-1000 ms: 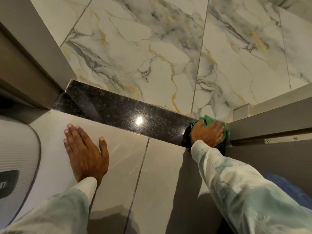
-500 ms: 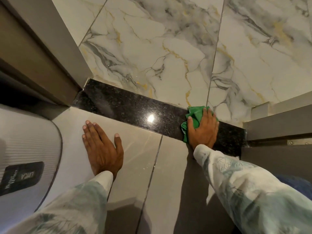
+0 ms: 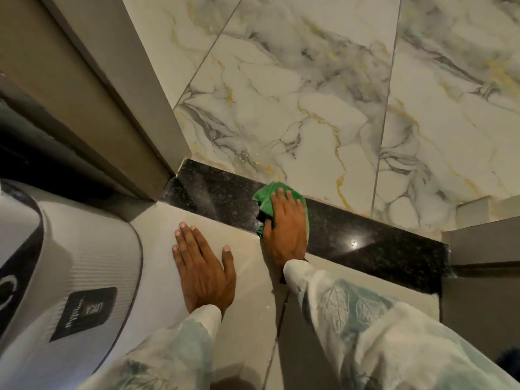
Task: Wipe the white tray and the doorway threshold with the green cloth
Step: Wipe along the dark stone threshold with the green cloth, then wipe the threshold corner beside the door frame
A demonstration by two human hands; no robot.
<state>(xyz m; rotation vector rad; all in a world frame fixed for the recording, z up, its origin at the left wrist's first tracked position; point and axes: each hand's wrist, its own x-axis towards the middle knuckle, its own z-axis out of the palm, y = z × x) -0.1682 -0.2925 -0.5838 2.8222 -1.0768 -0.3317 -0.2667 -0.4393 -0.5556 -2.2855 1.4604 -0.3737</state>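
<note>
A polished black granite threshold runs across the doorway between grey floor tiles and white marble tiles. My right hand presses the green cloth flat on the threshold, left of its middle; most of the cloth is hidden under the palm. My left hand lies flat with fingers spread on the grey tile just in front of the threshold, holding nothing. A white ribbed object with a black label, perhaps the tray, sits at the left.
A grey door frame post meets the threshold's left end. Another grey frame stands at the right end. Marble tiles lie beyond the threshold.
My right hand has slid the green cloth leftward along the threshold from its right end. The left hand stays planted on the grey tile. The view has shifted left.
</note>
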